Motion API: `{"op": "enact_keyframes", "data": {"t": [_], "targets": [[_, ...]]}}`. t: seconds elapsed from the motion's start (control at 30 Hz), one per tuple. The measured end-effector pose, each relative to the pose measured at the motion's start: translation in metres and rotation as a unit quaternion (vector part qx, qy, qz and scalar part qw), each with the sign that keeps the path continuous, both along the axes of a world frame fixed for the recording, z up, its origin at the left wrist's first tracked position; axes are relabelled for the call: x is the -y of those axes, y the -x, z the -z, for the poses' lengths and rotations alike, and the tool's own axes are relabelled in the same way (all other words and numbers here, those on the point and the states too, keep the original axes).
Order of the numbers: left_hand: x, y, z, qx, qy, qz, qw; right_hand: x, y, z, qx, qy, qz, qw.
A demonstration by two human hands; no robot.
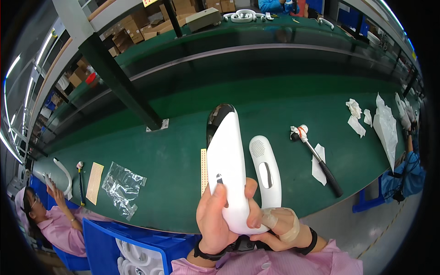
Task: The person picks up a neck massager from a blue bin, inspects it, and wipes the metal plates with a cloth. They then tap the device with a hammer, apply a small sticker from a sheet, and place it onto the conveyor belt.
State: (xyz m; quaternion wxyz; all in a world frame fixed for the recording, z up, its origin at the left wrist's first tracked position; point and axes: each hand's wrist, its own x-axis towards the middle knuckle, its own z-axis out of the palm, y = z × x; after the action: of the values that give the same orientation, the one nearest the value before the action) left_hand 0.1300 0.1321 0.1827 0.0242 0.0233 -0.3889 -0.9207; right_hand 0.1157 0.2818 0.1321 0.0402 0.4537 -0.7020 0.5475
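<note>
A white U-shaped plastic neck device [228, 151] is held upright over the bench's front edge. One arm of it, with a dark glossy end, stands nearer and taller. The other arm [270, 183], with a dotted grille and an oval slot, is to its right. My left hand [217, 217] is closed round the lower part of the taller arm, its thumb on a small grey slot or switch. My right hand [282, 229], with tan tape on its fingers, is closed on the bottom bend. Some of its fingers are hidden.
On the green bench [174, 183] lie a mallet [316, 160] with a wrapped head, crumpled paper [354, 110], a white bag [385, 130], a clear plastic bag [123, 189] and a sticker sheet [94, 183]. A blue bin [123, 238] holds white parts. A co-worker [59, 224] sits at left.
</note>
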Motion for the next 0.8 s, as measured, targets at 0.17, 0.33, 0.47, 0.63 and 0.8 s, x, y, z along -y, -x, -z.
{"op": "enact_keyframes", "data": {"t": [0.17,0.33,0.47,0.63,0.8], "targets": [[0.004,0.008,0.034,-0.045,-0.158,0.088,0.982,-0.027,0.021,-0.018,-0.144,-0.161,0.024,0.976],[0.026,-0.040,0.026,0.023,0.324,-0.028,0.945,-0.046,0.099,-0.058,-0.348,-0.328,0.014,0.878],[0.078,-0.107,0.021,0.091,0.414,0.020,0.905,-0.041,0.214,-0.056,-0.393,-0.431,0.066,0.810],[0.103,-0.158,0.014,0.269,0.433,-0.192,0.838,-0.065,0.325,-0.005,-0.334,-0.407,0.148,0.837],[0.118,-0.255,0.023,0.489,0.501,-0.281,0.657,-0.065,0.364,0.038,-0.296,-0.395,0.187,0.849]]}}
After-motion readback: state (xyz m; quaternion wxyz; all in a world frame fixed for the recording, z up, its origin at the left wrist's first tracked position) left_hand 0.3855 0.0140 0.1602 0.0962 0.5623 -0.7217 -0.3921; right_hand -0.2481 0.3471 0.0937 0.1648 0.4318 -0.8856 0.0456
